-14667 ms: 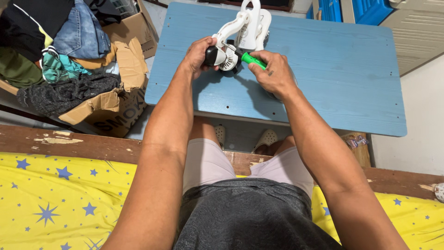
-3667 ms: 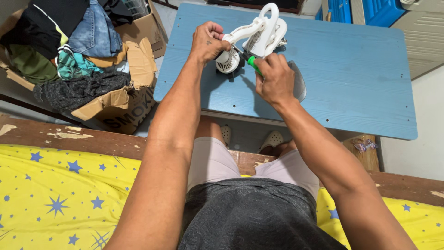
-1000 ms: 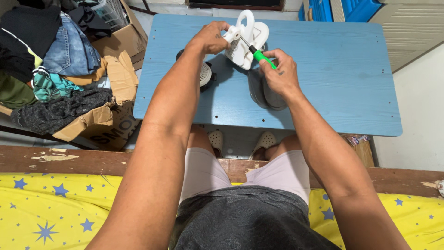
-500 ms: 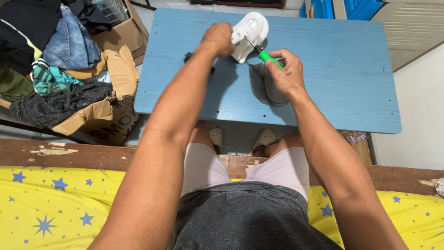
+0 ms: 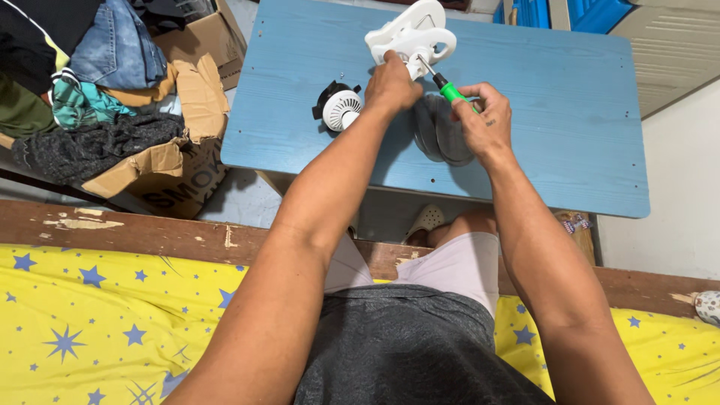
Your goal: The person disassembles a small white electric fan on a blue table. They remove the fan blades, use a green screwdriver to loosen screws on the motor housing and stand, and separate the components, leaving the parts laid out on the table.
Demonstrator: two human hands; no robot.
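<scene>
White plastic fan frame [image 5: 409, 34] sits at the far edge of the blue table [image 5: 562, 135] — my left hand [image 5: 391, 81] is clamped on its near end. My right hand [image 5: 484, 120] is closed round a green-handled screwdriver [image 5: 450, 90], tip against the frame. Left of my hands lies the round motor unit [image 5: 339, 109]; a grey fan blade [image 5: 442, 135] lies just beneath my right hand.

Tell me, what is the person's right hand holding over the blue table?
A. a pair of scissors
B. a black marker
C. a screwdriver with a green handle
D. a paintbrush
C: the right hand grips a screwdriver with a green handle, its tip set against the white plastic part that the left hand steadies above the blue table.
</scene>
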